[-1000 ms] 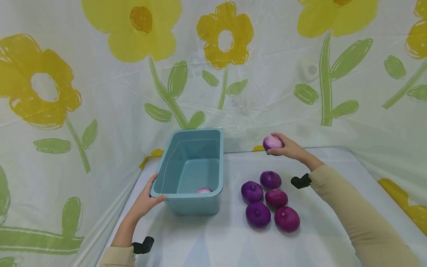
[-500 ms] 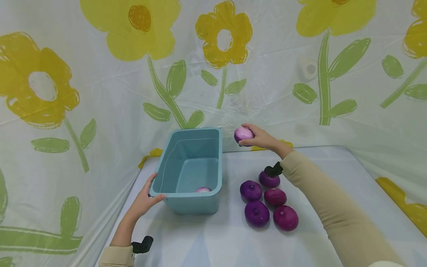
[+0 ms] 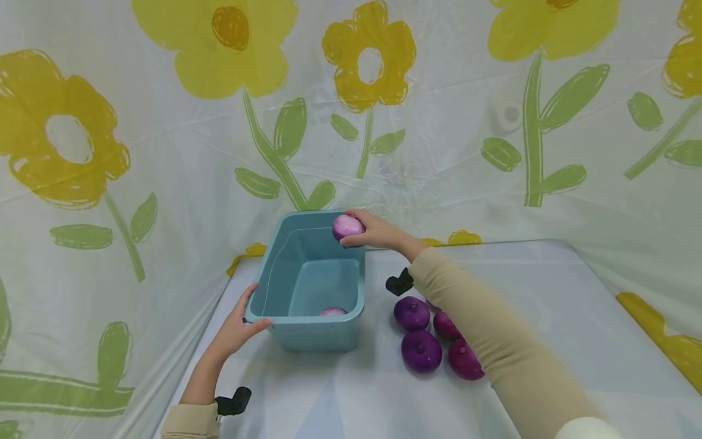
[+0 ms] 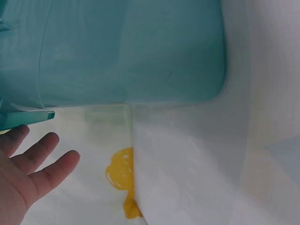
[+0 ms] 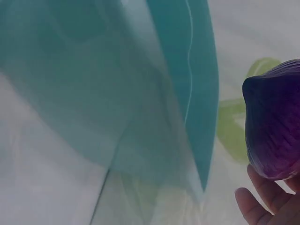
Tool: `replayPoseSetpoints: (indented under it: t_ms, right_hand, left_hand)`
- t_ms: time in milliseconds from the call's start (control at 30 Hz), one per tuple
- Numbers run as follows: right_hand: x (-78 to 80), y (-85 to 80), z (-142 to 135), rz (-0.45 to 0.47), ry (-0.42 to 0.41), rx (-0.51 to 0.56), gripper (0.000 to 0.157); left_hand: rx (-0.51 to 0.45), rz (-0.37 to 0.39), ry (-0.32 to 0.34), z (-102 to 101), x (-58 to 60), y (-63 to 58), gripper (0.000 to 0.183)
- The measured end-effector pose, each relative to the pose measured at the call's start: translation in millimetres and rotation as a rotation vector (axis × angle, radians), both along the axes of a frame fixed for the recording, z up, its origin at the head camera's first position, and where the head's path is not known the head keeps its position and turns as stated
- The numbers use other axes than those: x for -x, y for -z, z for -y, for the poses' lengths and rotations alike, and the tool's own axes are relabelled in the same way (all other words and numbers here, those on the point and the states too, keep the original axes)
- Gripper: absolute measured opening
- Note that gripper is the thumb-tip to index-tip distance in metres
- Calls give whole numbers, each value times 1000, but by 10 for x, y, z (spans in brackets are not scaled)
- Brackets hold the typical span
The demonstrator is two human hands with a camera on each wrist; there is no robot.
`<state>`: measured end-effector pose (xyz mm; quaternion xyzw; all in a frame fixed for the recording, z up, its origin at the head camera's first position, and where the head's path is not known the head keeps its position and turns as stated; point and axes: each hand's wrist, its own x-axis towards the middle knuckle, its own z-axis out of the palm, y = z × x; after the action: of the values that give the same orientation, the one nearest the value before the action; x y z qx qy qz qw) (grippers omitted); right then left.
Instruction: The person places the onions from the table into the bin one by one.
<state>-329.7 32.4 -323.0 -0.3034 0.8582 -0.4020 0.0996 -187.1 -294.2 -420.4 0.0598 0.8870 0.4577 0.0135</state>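
Observation:
My right hand [image 3: 375, 231] grips a red onion [image 3: 347, 227] above the right side of a blue-green plastic bin [image 3: 312, 320], at the rim's far part. In the right wrist view the purple onion [image 5: 276, 122] has its pointed end out, with fingertips beneath. My left hand [image 3: 234, 332] rests at the bin's near left corner, thumb along the front rim. Its fingers [image 4: 54, 171] look straight and spread just under the rim in the left wrist view. Inside the bin lies another onion [image 3: 332, 311], mostly hidden by the front wall.
Several red onions [image 3: 421, 352] sit clustered on the white-covered table [image 3: 351, 402] right of the bin, partly hidden by my right sleeve [image 3: 493, 335]. Behind the table hangs a flower-printed curtain [image 3: 433, 152]. A black wrist mount [image 3: 399, 282] juts from my right wrist.
My right hand has carried its onion leftward from beyond the onion cluster to over the bin. My left hand stays at the bin's corner, and the bin has not moved.

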Motion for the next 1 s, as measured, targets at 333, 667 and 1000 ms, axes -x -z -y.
replayPoseSetpoints:
  t_ms: [333, 667, 1000]
  right_hand:
    - [-106, 42, 452, 12, -74, -48, 77]
    - [-211, 56, 622, 1, -108, -95, 76]
    - [-216, 15, 542, 0, -102, -101, 71]
  left_hand:
    - [-6, 2, -1, -7, 8, -16, 85]
    - [-12, 7, -1, -8, 7, -4, 84]
    - [-12, 0, -1, -4, 5, 2, 85]
